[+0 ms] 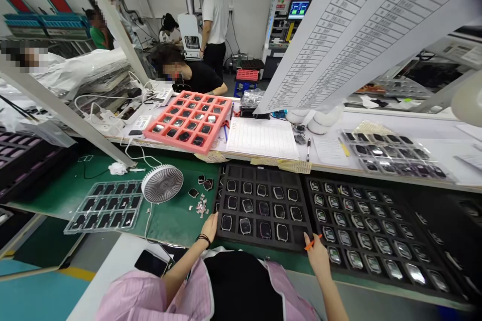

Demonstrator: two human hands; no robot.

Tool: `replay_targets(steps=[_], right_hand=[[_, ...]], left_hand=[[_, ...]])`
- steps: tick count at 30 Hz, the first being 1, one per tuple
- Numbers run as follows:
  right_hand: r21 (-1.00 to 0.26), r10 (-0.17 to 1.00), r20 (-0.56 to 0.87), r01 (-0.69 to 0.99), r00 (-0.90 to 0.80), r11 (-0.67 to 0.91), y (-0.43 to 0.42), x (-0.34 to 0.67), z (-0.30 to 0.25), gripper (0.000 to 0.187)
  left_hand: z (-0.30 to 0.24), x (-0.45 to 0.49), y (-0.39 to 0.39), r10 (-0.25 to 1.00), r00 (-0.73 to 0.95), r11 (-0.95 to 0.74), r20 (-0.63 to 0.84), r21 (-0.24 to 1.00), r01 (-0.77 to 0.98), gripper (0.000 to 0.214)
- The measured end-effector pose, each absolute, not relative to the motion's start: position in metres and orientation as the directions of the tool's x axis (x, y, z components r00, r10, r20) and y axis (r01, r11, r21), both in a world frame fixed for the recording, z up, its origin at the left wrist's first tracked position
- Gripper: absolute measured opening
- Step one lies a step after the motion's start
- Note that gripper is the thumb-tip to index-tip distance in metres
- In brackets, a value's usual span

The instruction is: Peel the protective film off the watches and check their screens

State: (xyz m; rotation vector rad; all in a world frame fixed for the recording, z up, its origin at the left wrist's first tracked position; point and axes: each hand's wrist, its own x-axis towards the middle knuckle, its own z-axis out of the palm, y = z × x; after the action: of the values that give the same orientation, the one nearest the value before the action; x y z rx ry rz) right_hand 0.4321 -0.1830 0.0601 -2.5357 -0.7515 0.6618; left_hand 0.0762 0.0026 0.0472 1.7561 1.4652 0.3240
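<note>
Room above black tray (255, 225), fan (162, 184) leftward

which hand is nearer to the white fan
Left. The left hand is at the left edge of the black tray, right of the white fan; the right hand, holding an orange tool, is at the tray's near right corner, farther away.

Watches (279, 211) are held in a tray (263, 174) on the surface (169, 220), between a fan (162, 184) at left and another tray (383, 274) at right; paper (261, 138) is laid behind.
</note>
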Motion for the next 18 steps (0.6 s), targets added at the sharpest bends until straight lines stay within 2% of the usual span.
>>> replay_targets(steps=[3,10,14,18], right_hand=[[-0.436,0.597,-0.315,0.446,0.738,-0.781,-0.173,0.435,0.064,0.058],[-0.343,0.616,-0.242,0.528,0.75,-0.777,-0.16,0.43,0.07,0.044],[-0.352,0.64,-0.191,0.557,0.744,-0.753,-0.165,0.424,0.074,0.046],[-0.383,0.644,-0.148,0.557,0.751,-0.737,-0.185,0.416,0.07,0.061]], left_hand=[[0.056,0.09,0.0,0.901,0.268,0.056,-0.341,0.705,0.707,0.06],[0.074,0.101,0.004,0.877,0.293,0.03,-0.381,0.652,0.758,0.048],[0.081,0.097,0.005,0.868,0.311,0.014,-0.386,0.647,0.762,0.039],[0.085,0.088,-0.008,0.873,0.294,0.038,-0.389,0.655,0.754,0.027]])
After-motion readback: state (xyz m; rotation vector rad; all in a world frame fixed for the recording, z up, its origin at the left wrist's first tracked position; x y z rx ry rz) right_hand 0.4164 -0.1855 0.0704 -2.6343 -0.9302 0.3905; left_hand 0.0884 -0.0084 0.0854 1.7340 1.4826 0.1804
